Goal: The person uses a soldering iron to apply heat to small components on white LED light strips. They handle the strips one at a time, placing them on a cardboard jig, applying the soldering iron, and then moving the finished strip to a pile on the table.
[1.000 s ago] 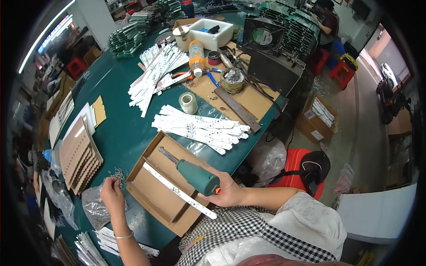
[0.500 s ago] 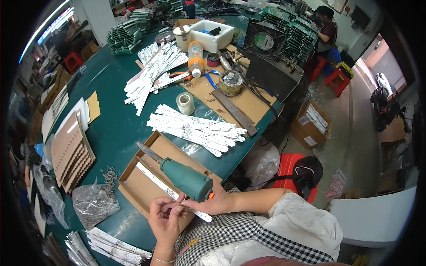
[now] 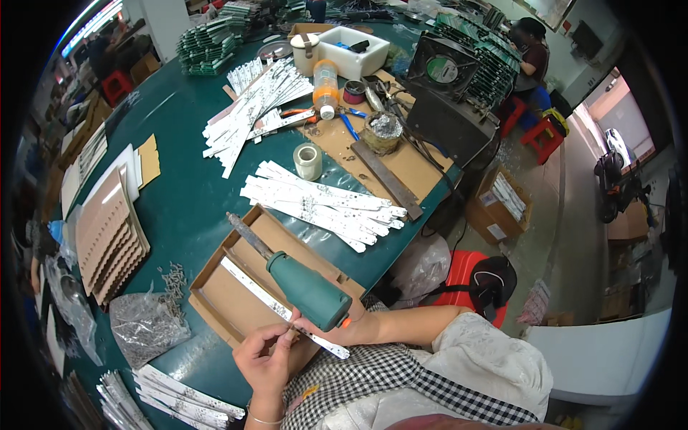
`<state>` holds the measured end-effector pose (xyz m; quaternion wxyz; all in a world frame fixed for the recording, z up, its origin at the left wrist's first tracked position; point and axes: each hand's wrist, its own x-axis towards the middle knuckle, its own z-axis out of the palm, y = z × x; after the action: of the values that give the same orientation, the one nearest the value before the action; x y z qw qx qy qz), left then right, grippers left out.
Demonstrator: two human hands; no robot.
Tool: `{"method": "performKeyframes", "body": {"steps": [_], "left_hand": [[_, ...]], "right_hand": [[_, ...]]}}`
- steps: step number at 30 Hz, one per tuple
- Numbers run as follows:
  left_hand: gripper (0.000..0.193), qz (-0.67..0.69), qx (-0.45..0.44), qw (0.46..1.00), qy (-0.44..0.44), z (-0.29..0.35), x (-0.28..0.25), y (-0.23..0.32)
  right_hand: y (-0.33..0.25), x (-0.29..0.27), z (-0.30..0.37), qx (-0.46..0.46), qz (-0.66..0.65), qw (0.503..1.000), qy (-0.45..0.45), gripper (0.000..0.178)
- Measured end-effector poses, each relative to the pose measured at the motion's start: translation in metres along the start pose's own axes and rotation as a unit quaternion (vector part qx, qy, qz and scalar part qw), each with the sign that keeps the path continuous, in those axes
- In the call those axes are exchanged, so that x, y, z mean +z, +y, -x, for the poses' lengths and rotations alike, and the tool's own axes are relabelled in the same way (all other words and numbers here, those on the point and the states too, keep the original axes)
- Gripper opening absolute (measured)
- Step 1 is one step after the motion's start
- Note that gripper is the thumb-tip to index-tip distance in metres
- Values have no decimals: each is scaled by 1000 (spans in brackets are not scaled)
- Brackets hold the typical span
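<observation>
A long narrow white strip point(image 3: 251, 286) with dark spots slants across an open shallow cardboard tray point(image 3: 203, 304), its near end sticking out past the tray towards my apron. My left hand point(image 3: 263, 356) is closed in a pinch at the strip's edge; anything tiny between its fingertips is too small to make out. In my right hand point(image 3: 360, 326) rests a green powered screwdriver point(image 3: 307, 289), its metal shaft pointing away to the upper left. The tool's body hides most of my right fingers, whose tips come close to the strip beside my left ones.
A pile of similar strips point(image 3: 322, 208) lies beyond the tray, with a tape roll point(image 3: 307, 161) behind it. Left are a bag of screws point(image 3: 148, 326) and stacked brown boards point(image 3: 113, 236). A soldering-wire-cluttered board point(image 3: 337, 154) and black fan unit point(image 3: 442, 68) stand at the far right.
The green screwdriver has shifted slightly right and downward with my right hand. My left fingers, earlier meeting the right fingertips, now pinch at the strip. The whole view has shifted a little.
</observation>
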<state>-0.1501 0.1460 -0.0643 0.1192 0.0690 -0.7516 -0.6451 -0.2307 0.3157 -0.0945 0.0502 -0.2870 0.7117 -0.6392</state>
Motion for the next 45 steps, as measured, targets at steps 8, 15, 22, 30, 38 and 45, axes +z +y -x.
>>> {"method": "performKeyframes", "body": {"steps": [8,15,22,30,38,45], "left_hand": [[7,-62,8,998,-2,-5,-9,2],[7,-207,-21,972,105,-20,-43,-11],[12,-283,49,956,65,-34,-30,-29],[14,-311,33,949,28,-38,-25,-29],[15,-313,48,948,15,-39,-25,-29],[16,-316,110,942,9,-38,-25,-31]], "right_hand": [[27,6,19,58,-7,997,-56,52],[0,-10,12,169,-40,983,-59,26],[21,-15,31,76,44,990,-110,30],[27,-13,33,90,36,986,-134,28],[25,-8,33,134,75,983,-105,26],[28,-6,35,206,22,973,-99,27]]}}
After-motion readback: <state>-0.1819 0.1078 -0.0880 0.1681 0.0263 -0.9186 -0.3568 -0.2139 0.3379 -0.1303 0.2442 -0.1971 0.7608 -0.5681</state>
